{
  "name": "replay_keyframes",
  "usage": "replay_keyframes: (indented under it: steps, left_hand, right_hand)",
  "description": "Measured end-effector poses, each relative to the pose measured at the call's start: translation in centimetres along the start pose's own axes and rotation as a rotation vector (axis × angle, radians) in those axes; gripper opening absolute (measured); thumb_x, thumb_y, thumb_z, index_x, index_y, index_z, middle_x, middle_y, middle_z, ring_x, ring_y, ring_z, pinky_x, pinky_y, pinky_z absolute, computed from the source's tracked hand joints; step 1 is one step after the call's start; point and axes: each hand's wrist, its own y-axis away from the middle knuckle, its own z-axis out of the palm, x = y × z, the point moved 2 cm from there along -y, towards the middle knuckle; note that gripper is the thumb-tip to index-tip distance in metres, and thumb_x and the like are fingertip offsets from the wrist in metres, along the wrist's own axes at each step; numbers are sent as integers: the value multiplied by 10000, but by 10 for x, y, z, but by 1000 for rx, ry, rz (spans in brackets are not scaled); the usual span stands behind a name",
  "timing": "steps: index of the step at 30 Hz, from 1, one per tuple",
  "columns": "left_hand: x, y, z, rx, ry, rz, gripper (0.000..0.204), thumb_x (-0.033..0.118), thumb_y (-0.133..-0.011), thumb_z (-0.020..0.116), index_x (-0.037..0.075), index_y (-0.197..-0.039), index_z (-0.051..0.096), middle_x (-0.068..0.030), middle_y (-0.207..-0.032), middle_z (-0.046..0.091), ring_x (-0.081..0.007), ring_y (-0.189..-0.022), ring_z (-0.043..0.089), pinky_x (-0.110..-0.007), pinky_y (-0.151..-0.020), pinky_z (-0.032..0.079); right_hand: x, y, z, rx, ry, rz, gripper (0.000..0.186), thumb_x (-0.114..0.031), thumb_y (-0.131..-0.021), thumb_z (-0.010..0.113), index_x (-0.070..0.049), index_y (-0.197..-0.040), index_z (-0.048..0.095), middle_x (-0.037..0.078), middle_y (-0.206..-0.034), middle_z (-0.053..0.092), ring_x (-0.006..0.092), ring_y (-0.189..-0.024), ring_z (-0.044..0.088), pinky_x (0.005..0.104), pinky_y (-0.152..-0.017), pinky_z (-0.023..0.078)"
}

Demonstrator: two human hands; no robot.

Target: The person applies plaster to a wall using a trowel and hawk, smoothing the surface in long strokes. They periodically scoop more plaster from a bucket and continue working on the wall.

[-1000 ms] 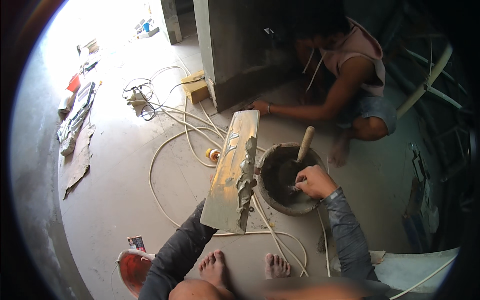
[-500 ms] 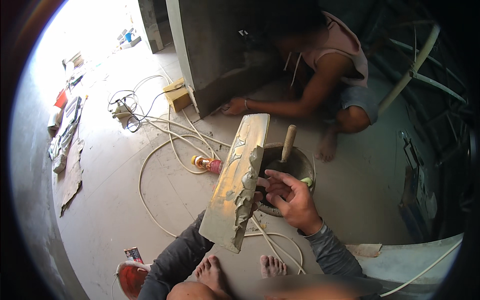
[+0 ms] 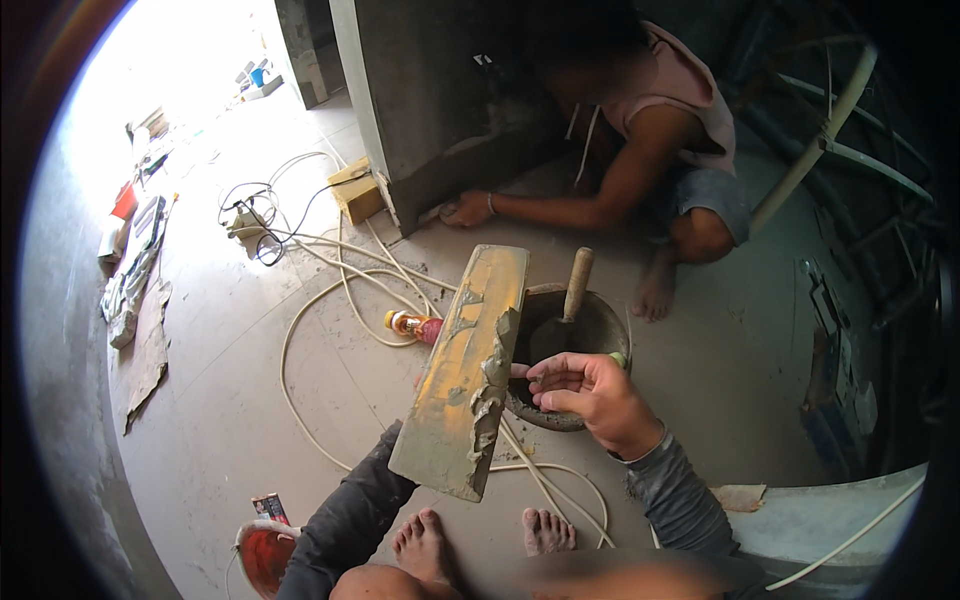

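My left hand (image 3: 518, 371) is mostly hidden beneath a long rectangular plastering trowel (image 3: 465, 370) that it holds up, one finger showing past the edge. Wet grey mortar (image 3: 490, 385) lies in a ragged ridge along the blade's right side, over a yellowish, smeared face. Close to that edge is my right hand (image 3: 598, 397), fingers curled and tips pinched together; whether a small bit sits between them I cannot make out. Behind and below both hands stands a round dark bucket (image 3: 607, 330). A smaller trowel with a wooden handle (image 3: 577, 284) rests upright in it.
A person (image 3: 650, 170) squats ahead, one hand low by a dark panel (image 3: 440, 120). Pale cables (image 3: 290, 350) loop across the floor beside a bottle (image 3: 405, 323) and a yellow block (image 3: 357, 192). A reddish bucket (image 3: 262, 560) stands near left; a pale board lies near right.
The plastering trowel has come slightly down and left. My right hand has dropped a little, its raised index finger now curled in with the others. The other person's hand has barely shifted.
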Motion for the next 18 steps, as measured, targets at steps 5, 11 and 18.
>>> replay_keyframes:
  steps: [5, 11, 18]
  left_hand:
    - [15, -1, 2, -191, 16, 134, 775, 506, -994, 561, 79, -1590, 312, -376, -1472, 409, -257, -939, 640, -357, -685, 662]
    - [32, 2, 10, -192, 53, 230, 842, 495, -997, 561, -17, -1584, 240, -348, -1453, 430, -257, -1018, 655, -350, -615, 671]
    - [30, 3, -3, -112, 2, 274, 844, 496, -991, 573, 4, -1591, 241, -352, -1440, 449, -274, -898, 682, -343, -612, 665]
  right_hand:
    - [-44, 35, -28, 380, 269, -542, 150, -82, -1005, 591, 35, -1049, 675, 86, -920, 665, 132, -837, 630, 288, -773, 537]
    - [35, -22, -12, 60, 1134, -71, 347, -113, -984, 621, -44, -1323, 656, 225, -875, 675, 391, -807, 666, 457, -754, 545]
    - [-18, -1, -37, 569, 897, -640, 294, -114, -985, 614, -18, -1251, 694, 141, -852, 690, 238, -675, 640, 364, -630, 509]
